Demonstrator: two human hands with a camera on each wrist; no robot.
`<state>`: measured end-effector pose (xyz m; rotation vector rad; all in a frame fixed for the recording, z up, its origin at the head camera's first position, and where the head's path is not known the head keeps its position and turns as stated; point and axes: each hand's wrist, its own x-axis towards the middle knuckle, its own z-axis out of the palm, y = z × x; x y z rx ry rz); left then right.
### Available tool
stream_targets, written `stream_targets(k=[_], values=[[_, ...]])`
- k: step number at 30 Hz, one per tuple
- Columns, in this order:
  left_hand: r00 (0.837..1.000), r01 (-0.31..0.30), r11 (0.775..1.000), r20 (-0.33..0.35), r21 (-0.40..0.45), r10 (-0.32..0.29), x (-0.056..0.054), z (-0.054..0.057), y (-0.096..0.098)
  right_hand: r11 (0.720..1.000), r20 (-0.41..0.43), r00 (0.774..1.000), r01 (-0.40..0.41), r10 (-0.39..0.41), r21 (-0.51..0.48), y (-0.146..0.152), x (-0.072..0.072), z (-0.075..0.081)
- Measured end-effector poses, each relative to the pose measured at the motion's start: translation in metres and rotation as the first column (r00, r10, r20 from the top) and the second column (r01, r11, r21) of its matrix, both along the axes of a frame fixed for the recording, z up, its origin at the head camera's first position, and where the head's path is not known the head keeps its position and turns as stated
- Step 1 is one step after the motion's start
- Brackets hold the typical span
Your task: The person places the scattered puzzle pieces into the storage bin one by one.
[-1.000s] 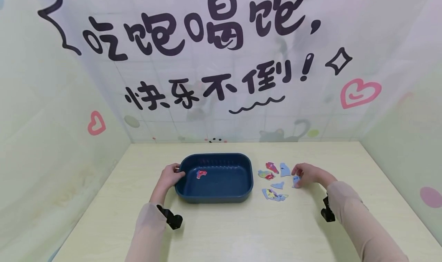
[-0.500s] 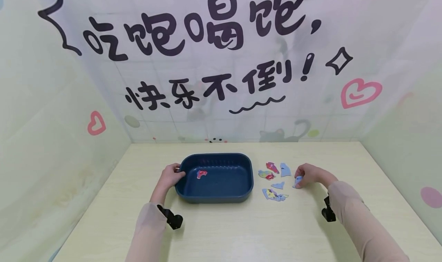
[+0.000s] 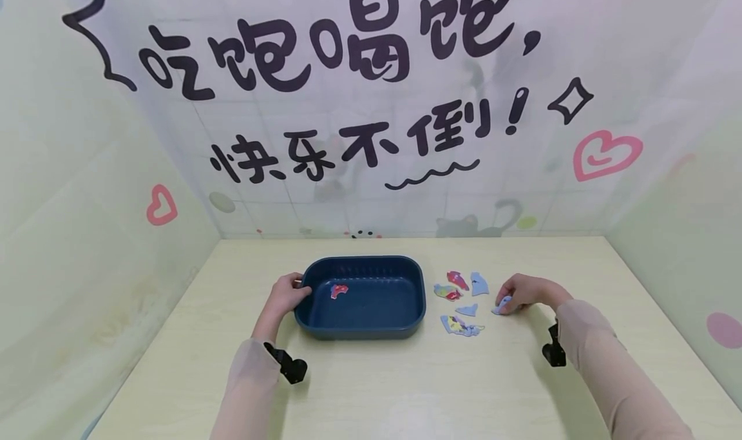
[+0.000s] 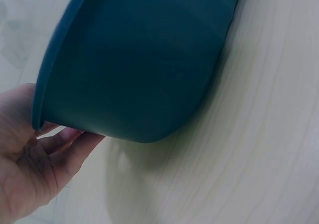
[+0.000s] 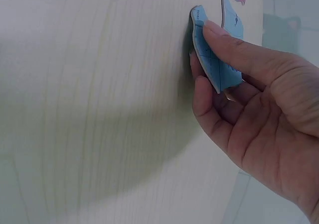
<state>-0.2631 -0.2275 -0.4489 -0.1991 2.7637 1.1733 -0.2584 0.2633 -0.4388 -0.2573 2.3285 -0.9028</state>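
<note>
At the left end of a dark blue plastic basin point(image 3: 362, 334), my left hand point(image 3: 286, 296) grips the rim, thumb over the edge and fingers against the outer wall, as the left wrist view also shows. One red puzzle piece point(image 3: 339, 290) lies inside the basin. To the right, my right hand point(image 3: 524, 292) pinches a light blue puzzle piece point(image 5: 214, 59) between thumb and fingers, tilted up from the table. Several other flat pieces lie between basin and hand: a red one point(image 3: 457, 280), a green-and-red one point(image 3: 447, 292), a blue one point(image 3: 479, 284), a small blue one point(image 3: 467, 310) and a yellow-and-blue one point(image 3: 461, 326).
The pale wooden table point(image 3: 371, 388) meets a printed cloth backdrop point(image 3: 371, 214) at its far edge, with more cloth on both sides. Black wrist cameras are strapped to the left wrist point(image 3: 286, 364) and the right wrist point(image 3: 554, 346).
My right hand has taken hold of the light blue piece, tilted it up from the table and drawn slightly right. The left hand and basin have stayed put.
</note>
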Motion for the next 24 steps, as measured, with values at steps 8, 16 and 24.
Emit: stream_targets(k=[8,16,24], values=[[1.000,-0.002,1.000,-0.010,-0.001,0.002,0.001,0.001,0.000,0.998,0.062,0.998,0.025,-0.022,-0.061,0.000,-0.001,0.003],[1.000,0.005,1.000,-0.017,-0.001,-0.005,0.000,0.000,0.000,0.993,0.088,0.996,0.040,-0.031,-0.107,-0.003,-0.004,0.004],[1.000,-0.002,1.000,-0.010,-0.003,0.002,0.001,0.001,0.000,0.989,0.105,0.994,0.046,-0.031,-0.144,-0.013,-0.011,0.008]])
